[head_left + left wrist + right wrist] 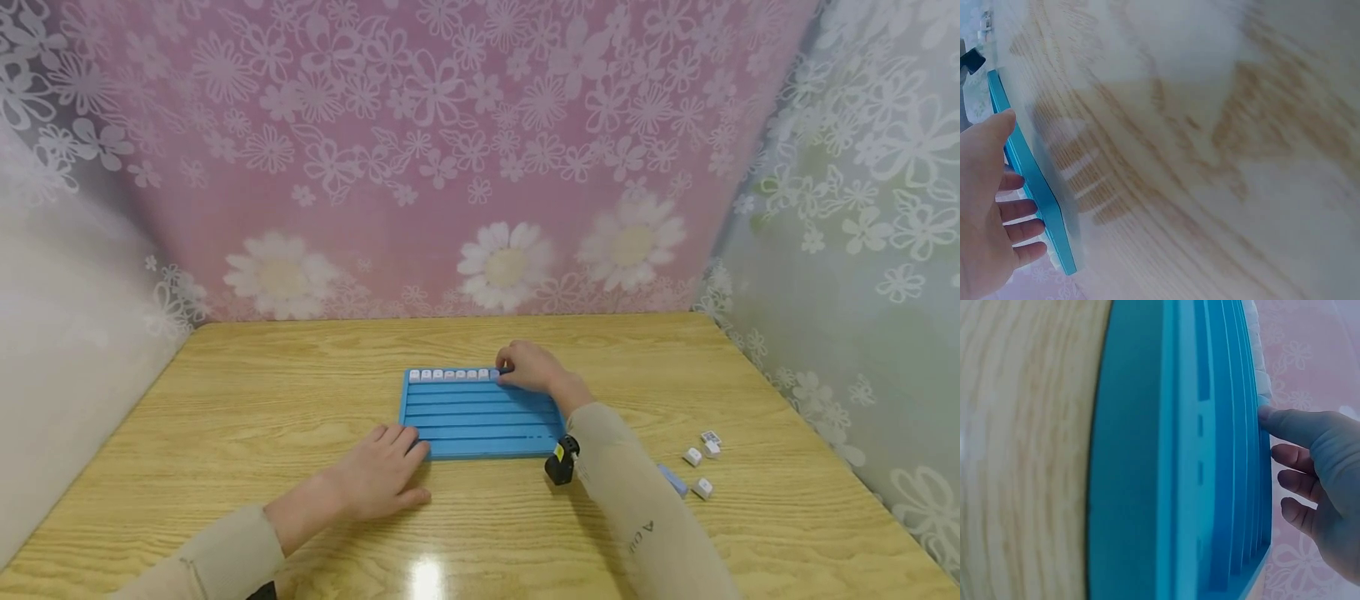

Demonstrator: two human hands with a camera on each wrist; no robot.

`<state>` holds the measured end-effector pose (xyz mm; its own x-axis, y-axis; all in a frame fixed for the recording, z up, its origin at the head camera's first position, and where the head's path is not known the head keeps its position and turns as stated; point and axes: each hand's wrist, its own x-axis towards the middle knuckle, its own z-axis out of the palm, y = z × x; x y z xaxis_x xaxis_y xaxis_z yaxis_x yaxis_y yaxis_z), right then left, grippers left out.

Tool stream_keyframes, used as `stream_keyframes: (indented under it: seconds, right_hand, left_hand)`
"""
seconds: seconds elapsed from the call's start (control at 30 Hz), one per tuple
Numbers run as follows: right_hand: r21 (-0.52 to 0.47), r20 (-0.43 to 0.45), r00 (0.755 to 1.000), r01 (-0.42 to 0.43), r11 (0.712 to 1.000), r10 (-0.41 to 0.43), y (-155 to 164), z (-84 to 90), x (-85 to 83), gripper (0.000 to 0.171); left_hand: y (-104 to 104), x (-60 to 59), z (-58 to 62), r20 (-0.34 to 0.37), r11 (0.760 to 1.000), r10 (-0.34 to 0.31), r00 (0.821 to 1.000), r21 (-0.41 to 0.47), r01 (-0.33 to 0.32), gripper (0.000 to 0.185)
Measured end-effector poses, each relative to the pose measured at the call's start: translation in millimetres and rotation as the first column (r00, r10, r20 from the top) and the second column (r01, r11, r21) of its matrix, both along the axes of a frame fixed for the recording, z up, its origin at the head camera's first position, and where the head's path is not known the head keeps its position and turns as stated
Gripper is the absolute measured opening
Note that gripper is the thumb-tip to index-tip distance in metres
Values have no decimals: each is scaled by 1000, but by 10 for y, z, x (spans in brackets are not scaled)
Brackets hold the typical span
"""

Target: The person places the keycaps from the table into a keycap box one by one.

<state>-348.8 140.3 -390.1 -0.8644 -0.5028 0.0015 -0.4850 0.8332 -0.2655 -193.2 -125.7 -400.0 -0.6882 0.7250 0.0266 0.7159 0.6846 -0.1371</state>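
Note:
A blue ridged tray (480, 419) lies on the table, with a row of white keycaps (450, 376) along its far edge. At the right end of that row my right hand (528, 367) pinches a pale purple keycap (494, 376) in the top slot. The right wrist view shows my thumb (1285, 422) on this keycap (1264, 400); the index fingertip is hidden behind it. My left hand (378, 473) rests at the tray's near left corner, fingers loosely extended. From the left wrist, those fingers (1019, 209) lie along the tray's edge (1038, 187).
Right of my right forearm lie several loose white keycaps (702, 487) and a long pale purple keycap (672, 481). Flowered cloth or panel walls (420, 250) rise at the back and both sides of the wooden table (300, 358).

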Motion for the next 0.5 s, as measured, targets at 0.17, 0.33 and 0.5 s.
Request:
stream_keyframes:
  seconds: [0.17, 0.33, 0.5]
  right_hand:
    - [-5, 7, 1000, -4, 1000, 4, 47, 31, 19, 21]
    - [2, 4, 1000, -13, 1000, 13, 125, 55, 41, 22]
    - [13, -16, 999, -31, 999, 31, 260, 84, 77, 23]
  left_hand:
    - [13, -1, -1, -15, 1000, -4, 1000, 2, 4, 55]
    - [12, 6, -3, -29, 1000, -8, 1000, -5, 8, 55]
    - [11, 16, -3, -35, 1000, -18, 999, -5, 18, 55]
